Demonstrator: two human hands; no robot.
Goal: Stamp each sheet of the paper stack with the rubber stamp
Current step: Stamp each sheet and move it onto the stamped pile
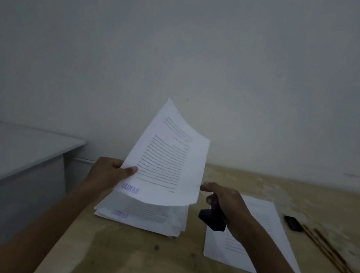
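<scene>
**deskguy:** what've you got in your hands there?

**me:** My left hand (pixel 106 173) pinches a printed sheet (pixel 168 158), thumb on top, tilted up over the paper stack (pixel 142 215). It's got a purple stamp mark already. My right hand (pixel 228 206) is curled round the rubber stamp (pixel 211 219), forefinger touching the sheet's edge.

**deskguy:** and the stack?

**me:** On the wooden table (pixel 152 270), 12 o'clock from me. One loose page (pixel 260 235) at 2 o'clock, pencils (pixel 333 255) beyond.
</scene>
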